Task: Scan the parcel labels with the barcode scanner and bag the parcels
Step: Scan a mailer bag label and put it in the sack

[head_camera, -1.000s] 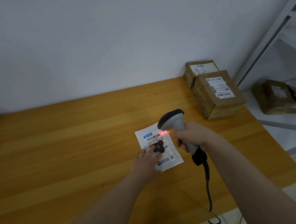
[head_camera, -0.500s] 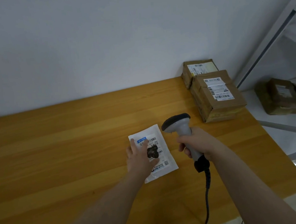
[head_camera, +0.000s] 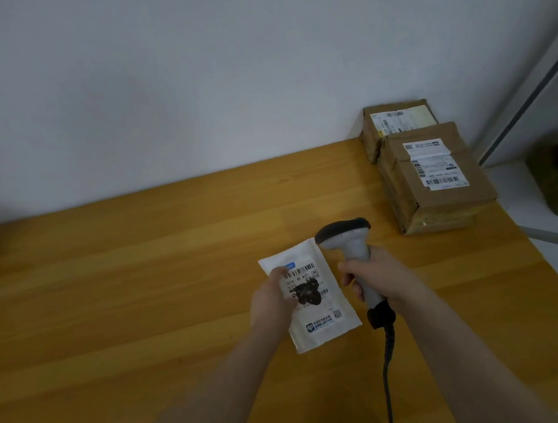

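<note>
The left hand (head_camera: 269, 303) covers the white parcel's (head_camera: 304, 253) left edge, its label (head_camera: 308, 275) too blurred to read, scanner cable (head_camera: 388, 389) running off the bottom.

Plain white wall (head_camera: 186, 66), wooden table (head_camera: 107, 298) against it, grey metal frame (head_camera: 530, 95) at right

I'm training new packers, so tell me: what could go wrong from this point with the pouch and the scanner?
The left hand holds the white pouch with its thumb right beside the barcode; if it slides over, it could block a scan. The scanner in the right hand trails a cable over the table edge, which might snag or tug.
</note>
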